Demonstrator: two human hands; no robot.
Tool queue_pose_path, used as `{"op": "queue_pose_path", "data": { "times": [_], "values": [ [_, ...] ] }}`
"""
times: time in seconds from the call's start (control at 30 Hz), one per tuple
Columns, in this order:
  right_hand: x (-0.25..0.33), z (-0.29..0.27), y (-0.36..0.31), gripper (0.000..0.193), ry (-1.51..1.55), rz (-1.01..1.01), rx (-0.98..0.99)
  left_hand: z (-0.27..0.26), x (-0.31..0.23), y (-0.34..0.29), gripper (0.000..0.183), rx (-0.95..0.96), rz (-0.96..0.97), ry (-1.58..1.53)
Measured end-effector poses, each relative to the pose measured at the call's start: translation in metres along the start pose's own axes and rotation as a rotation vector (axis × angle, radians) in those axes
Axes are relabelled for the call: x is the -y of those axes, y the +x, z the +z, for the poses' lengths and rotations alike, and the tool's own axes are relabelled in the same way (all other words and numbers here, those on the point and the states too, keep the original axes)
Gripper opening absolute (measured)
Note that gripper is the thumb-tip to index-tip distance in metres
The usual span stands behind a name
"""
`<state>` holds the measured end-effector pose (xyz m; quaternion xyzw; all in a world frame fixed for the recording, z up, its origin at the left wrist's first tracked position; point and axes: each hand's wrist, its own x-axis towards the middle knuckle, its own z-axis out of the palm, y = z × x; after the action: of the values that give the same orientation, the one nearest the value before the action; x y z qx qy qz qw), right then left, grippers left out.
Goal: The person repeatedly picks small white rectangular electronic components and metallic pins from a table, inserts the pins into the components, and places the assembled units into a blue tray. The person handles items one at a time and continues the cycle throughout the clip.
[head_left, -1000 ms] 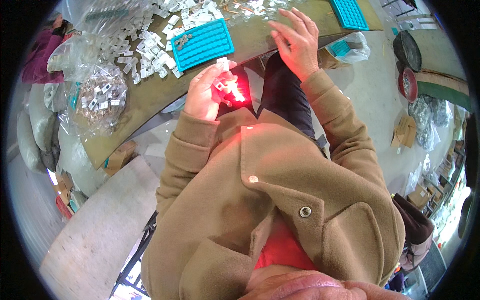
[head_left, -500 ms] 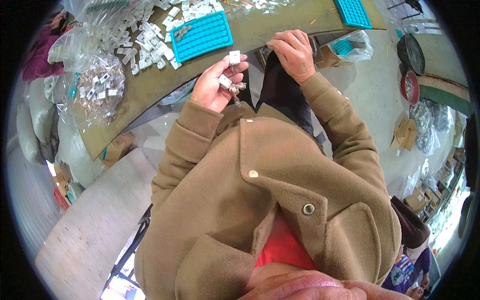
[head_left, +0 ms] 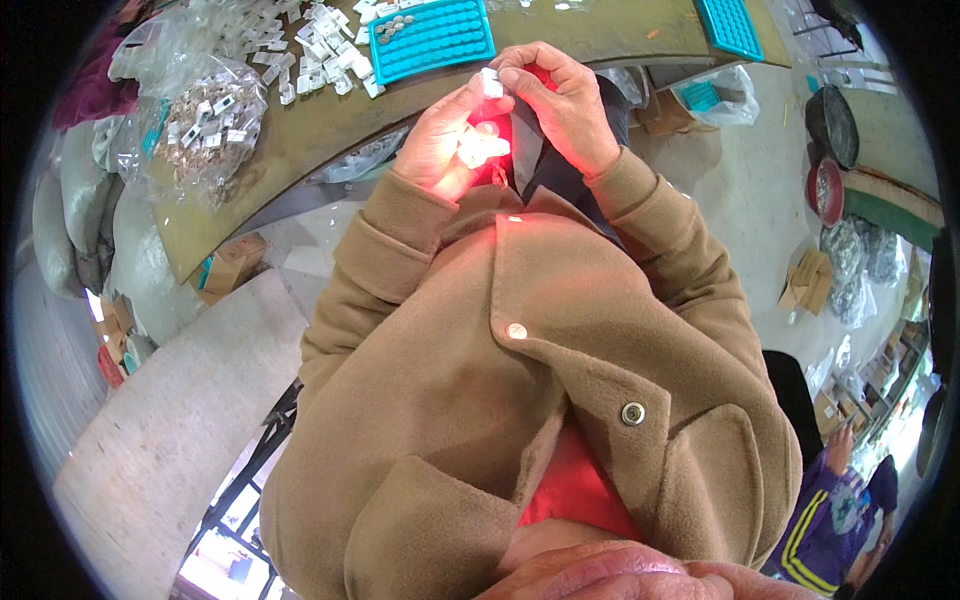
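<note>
My left hand (head_left: 430,140) is closed round a small white battery case (head_left: 491,84), its upper end between thumb and fingers. In that palm, a bundle of string lights (head_left: 481,148) glows bright, and red light spills over my fingers and coat. The glare hides the wires' detail and whatever else lies there. My right hand (head_left: 570,110) meets the left from the right side, thumb and forefinger pinched at the case. Beyond the hands, a blue tray (head_left: 450,50) of round pockets lies on the table with several button cells (head_left: 392,30) at its left end.
White battery cases (head_left: 330,50) lie heaped left of the tray. A clear bag (head_left: 210,130) of wired cases sits at the table's left (head_left: 215,235). Another blue tray (head_left: 728,28) lies at the right end. Below stands a carton (head_left: 672,112); a person (head_left: 835,515) is at lower right.
My right hand has moved left from near the table edge to the battery case. The string lights, dark before, now glow. A second white case seen in my left palm is lost in glare.
</note>
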<state>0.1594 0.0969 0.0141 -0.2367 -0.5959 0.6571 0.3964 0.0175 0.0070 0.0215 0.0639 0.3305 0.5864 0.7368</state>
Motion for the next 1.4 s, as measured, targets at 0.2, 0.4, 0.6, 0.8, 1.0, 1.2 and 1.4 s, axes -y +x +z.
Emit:
{"op": "queue_pose_path", "data": {
  "times": [0.2, 0.4, 0.6, 0.8, 1.0, 1.2, 1.4],
  "values": [
    [-0.004, 0.01, -0.005, 0.01, -0.107, -0.08, -0.063, -0.002, 0.002, -0.001, 0.027, 0.069, -0.053, -0.296],
    [-0.004, 0.008, -0.002, 0.01, -0.043, -0.041, 0.033, -0.003, 0.003, -0.003, 0.024, 0.058, -0.026, -0.274],
    [-0.008, 0.008, -0.003, 0.01, -0.123, -0.063, 0.029, -0.004, 0.002, -0.002, 0.022, -0.011, 0.027, -0.16],
    [-0.003, 0.007, 0.002, 0.01, -0.285, 0.004, 0.074, 0.006, 0.0, -0.006, 0.018, -0.153, 0.208, 0.207],
    [0.006, 0.005, 0.007, 0.011, -0.306, -0.037, 0.065, 0.001, -0.013, -0.006, 0.022, -0.154, 0.03, 0.051],
    [0.01, 0.004, 0.01, 0.003, -0.471, -0.181, 0.104, -0.002, -0.008, -0.001, 0.015, -0.14, 0.061, 0.096],
    [0.028, -0.008, 0.028, 0.005, -0.642, -0.2, 0.325, 0.002, -0.006, 0.0, 0.012, -0.264, 0.167, 0.563]
  ]
}}
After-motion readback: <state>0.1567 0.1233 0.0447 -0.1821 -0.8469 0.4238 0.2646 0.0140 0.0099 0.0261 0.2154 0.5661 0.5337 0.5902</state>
